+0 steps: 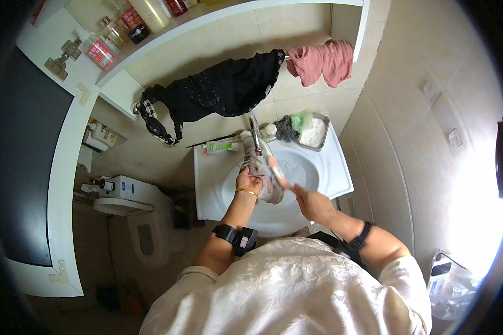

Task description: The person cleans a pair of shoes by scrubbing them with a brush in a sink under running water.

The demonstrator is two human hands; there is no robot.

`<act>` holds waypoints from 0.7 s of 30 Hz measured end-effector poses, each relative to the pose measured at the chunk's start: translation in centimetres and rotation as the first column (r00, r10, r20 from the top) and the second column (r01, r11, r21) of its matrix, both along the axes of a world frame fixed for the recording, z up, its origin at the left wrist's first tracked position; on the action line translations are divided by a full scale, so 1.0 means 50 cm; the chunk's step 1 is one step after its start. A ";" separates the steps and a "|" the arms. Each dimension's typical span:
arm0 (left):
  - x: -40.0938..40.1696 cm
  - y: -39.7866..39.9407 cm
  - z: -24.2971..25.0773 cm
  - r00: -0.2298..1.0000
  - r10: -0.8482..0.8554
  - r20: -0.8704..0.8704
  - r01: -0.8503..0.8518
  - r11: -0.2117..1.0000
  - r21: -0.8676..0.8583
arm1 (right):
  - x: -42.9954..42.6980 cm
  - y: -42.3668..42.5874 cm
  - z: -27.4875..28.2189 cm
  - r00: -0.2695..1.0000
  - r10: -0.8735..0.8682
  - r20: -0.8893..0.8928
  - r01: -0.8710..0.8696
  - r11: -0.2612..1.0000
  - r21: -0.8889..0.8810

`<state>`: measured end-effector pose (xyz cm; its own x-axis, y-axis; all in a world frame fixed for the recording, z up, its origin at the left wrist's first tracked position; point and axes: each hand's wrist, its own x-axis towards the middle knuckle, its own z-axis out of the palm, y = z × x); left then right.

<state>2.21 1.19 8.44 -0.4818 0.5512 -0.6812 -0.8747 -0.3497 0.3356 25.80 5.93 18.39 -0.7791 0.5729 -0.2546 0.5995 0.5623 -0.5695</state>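
Observation:
My left hand (248, 182) grips a light-coloured lace-up shoe (268, 189) and holds it over the white washbasin (257, 217). The shoe lies under the chrome tap (255, 133). In my right hand (314, 205) is the handle of a pinkish brush (280, 176), blurred, with its head against the shoe's right side. Water (295, 171) shows in the bowl to the right of the shoe; the shoe's far side is hidden.
Behind the bowl, a metal tin of white powder (312, 136), a dark scouring pad (286, 129) and a green tube (220, 147) rest on the basin's rim. Black cloth (222, 86) and a pink cloth (322, 63) hang above. A toilet (123, 205) stands left, near an open cabinet door (60, 188).

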 end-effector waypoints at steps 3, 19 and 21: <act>0.013 0.008 -0.034 0.998 -0.054 0.020 0.055 0.997 -0.057 | -0.072 0.048 -0.029 0.996 -0.094 0.015 0.093 0.994 0.052; 0.016 -0.060 -0.002 0.817 -0.429 -0.385 0.413 0.902 -0.128 | -0.011 0.066 0.025 0.992 -0.086 -0.088 0.103 0.974 0.204; 0.020 -0.060 0.006 0.813 -0.452 -0.368 0.434 0.891 -0.137 | -0.002 0.068 0.036 0.994 -0.067 -0.089 0.086 0.972 0.221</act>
<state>3.21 -1.83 8.74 -0.4177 0.7415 -0.5251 -0.7317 0.0682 0.6783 25.71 9.32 20.19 -0.7434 0.6669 -0.0518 0.6033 0.6351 -0.4823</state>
